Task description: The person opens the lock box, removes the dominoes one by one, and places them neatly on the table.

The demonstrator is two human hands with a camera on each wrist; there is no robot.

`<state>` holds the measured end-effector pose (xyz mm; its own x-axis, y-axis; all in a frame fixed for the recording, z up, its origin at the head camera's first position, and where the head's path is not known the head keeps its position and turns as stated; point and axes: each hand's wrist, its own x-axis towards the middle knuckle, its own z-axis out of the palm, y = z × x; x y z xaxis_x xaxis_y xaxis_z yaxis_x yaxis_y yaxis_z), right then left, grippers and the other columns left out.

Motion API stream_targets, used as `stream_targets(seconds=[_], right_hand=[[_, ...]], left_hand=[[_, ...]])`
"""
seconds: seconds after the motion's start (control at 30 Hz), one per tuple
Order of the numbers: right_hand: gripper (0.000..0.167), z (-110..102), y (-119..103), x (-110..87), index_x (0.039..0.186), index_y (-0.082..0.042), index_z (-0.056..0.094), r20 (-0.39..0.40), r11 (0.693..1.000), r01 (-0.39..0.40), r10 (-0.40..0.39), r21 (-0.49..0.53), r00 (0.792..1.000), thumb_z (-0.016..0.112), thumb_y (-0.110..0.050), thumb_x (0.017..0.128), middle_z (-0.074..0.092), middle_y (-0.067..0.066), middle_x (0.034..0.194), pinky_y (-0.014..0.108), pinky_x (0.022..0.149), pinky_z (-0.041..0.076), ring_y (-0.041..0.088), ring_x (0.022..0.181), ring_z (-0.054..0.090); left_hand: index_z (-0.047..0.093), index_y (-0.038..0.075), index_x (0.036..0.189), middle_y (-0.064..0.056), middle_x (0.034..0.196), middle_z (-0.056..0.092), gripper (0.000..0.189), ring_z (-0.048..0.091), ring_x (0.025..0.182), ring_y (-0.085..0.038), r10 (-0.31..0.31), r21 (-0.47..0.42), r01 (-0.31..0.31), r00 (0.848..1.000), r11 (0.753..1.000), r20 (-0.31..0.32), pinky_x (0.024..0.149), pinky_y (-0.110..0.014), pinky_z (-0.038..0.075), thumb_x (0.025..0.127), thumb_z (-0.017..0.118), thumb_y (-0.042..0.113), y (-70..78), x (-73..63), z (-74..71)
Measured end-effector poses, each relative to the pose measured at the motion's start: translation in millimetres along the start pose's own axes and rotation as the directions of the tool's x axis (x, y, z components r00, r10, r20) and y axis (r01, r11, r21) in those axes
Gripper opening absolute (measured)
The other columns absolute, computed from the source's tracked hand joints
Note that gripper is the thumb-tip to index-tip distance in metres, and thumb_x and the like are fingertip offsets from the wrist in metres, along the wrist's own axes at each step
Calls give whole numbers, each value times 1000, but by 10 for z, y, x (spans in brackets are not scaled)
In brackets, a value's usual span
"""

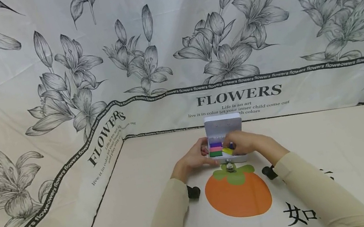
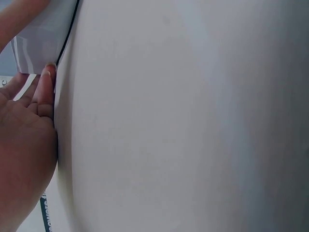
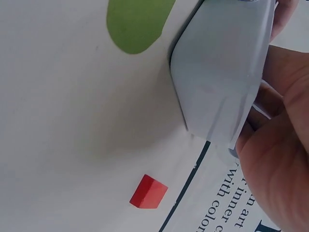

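A small white hinged box stands with its lid raised and a metal latch at its front. My left hand grips the box's left side, thumb along the front; in the left wrist view its fingertips meet the box's end. Inside on the left lie a purple block, a pink block and a green block. My right hand reaches into the box, its fingertips on a tilted yellow block. That hand partly hides the right side of the contents.
A red block lies on the tablecloth beside the box in the right wrist view. The cloth carries a printed orange persimmon in front of the box. A flower-printed curtain rises close behind the lid.
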<state>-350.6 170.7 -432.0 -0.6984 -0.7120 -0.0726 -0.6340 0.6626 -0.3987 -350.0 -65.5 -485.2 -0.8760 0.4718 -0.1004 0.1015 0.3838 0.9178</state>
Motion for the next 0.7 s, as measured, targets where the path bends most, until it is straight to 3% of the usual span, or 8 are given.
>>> stream_targets(seconds=[0.2, 0.4, 0.7], right_hand=[[22, 26, 26, 15, 105, -4, 78, -17, 1000, -7, 7, 28, 1000, 80, -4, 83, 70, 6, 100, 37, 80, 51, 22, 87, 62], [8, 40, 9, 29, 88, -5, 75, -40, 999, 0, 2, 43, 999, 81, -7, 84, 64, 2, 76, 31, 67, 46, 13, 70, 52], [13, 47, 6, 19, 82, -4, 68, -50, 998, 22, -19, 58, 999, 81, -5, 84, 58, 1, 70, 28, 62, 40, 12, 66, 47]], left_hand=[[37, 14, 153, -5, 109, 50, 98, 45, 101, -17, -11, 16, 11, 1000, 1000, -6, 91, -32, 40, 72, 93, 8, 2, -7, 7], [37, 13, 153, -7, 112, 52, 99, 46, 102, -18, -16, 6, 16, 1000, 1000, -8, 93, -33, 41, 72, 93, 8, 16, -13, 10], [38, 12, 152, -9, 116, 54, 95, 48, 104, -19, -11, 11, 11, 1000, 1000, 0, 96, -35, 41, 74, 92, 7, 33, -32, 10]])
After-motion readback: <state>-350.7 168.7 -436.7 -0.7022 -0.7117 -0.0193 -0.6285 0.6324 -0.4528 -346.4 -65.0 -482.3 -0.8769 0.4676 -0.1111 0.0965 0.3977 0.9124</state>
